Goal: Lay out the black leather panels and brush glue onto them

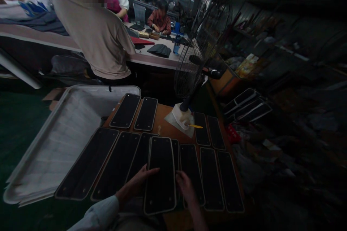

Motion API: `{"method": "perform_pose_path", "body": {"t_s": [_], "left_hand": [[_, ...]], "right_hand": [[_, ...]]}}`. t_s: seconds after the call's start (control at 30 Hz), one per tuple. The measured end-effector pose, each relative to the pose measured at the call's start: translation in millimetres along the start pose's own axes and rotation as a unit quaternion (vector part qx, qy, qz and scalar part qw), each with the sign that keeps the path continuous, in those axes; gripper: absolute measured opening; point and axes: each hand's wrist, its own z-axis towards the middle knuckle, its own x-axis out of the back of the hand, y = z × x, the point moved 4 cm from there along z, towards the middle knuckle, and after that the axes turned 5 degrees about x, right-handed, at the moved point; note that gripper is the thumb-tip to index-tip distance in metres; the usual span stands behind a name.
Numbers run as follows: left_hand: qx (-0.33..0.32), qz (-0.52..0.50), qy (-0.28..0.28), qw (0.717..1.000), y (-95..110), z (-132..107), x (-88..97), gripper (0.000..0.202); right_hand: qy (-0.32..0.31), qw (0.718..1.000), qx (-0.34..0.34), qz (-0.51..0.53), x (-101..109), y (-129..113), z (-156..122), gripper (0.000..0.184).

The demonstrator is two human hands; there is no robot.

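Note:
A long black panel with a pale rim (161, 173) lies on top of the others at the near middle of a brown table (165, 127). My left hand (139, 180) grips its left edge, fingers curled over the rim. My right hand (185, 187) holds its right edge, fingers closed against it. Several more black panels (211, 178) lie flat in rows to both sides, and two more (137, 112) sit further back.
A large pale tray (54, 144) leans at the left. A standing fan (193, 61) rises from the far table edge beside a cloth and a yellow pen (195, 126). More panels (248, 106) are stacked at the right. People work at a long bench (159, 61) behind.

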Motion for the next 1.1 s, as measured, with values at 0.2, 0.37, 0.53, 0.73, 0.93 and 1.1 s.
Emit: {"method": "perform_pose_path", "body": {"t_s": [0.2, 0.37, 0.53, 0.73, 0.93, 1.1], "left_hand": [[-0.031, 0.012, 0.038, 0.999, 22, -32, 23.8, 0.062], [-0.036, 0.005, 0.092, 0.995, 23, -55, 48.5, 0.066], [-0.016, -0.019, 0.162, 0.987, 14, -73, 79.7, 0.067], [-0.022, -0.050, 0.204, 0.977, 6, -77, 105.4, 0.072], [-0.019, -0.047, 0.229, 0.972, 3, -75, 107.8, 0.067], [-0.028, -0.053, 0.187, 0.980, 7, -76, 96.0, 0.063]], "right_hand": [[0.165, 0.981, 0.072, 0.069, 74, -98, 115, 0.067], [0.203, 0.972, 0.097, 0.065, 76, -131, 197, 0.057], [0.217, 0.966, 0.141, -0.002, 67, -134, 228, 0.065], [0.150, 0.949, 0.225, -0.164, 64, -147, 229, 0.055], [0.045, 0.901, 0.291, -0.319, 58, -153, 212, 0.027], [0.004, 0.863, 0.313, -0.395, 58, -165, 202, 0.029]]}}
